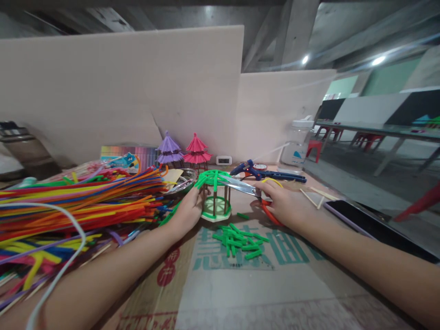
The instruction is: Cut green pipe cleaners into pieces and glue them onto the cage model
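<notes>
A small pavilion model (216,214) stands upright on the cardboard, with a green pipe-cleaner ring on top, brown posts and a green-edged base. My left hand (188,210) closes its fingers on the model's left side near the top; the fingertips are partly hidden. In my right hand (283,201) is a pair of scissors (242,186) with an orange-and-yellow handle. Their blades point left and reach the green ring at its right side. Short cut pieces of green pipe cleaner (237,241) lie in a loose pile in front of the model.
Bundles of coloured pipe cleaners (85,197) fill the left, crossed by a white cable (79,229). Behind stand purple (168,149) and red (196,149) pavilion models, a small clock (223,160), a glue gun (250,169) and a bottle (296,146). A phone (374,229) lies right.
</notes>
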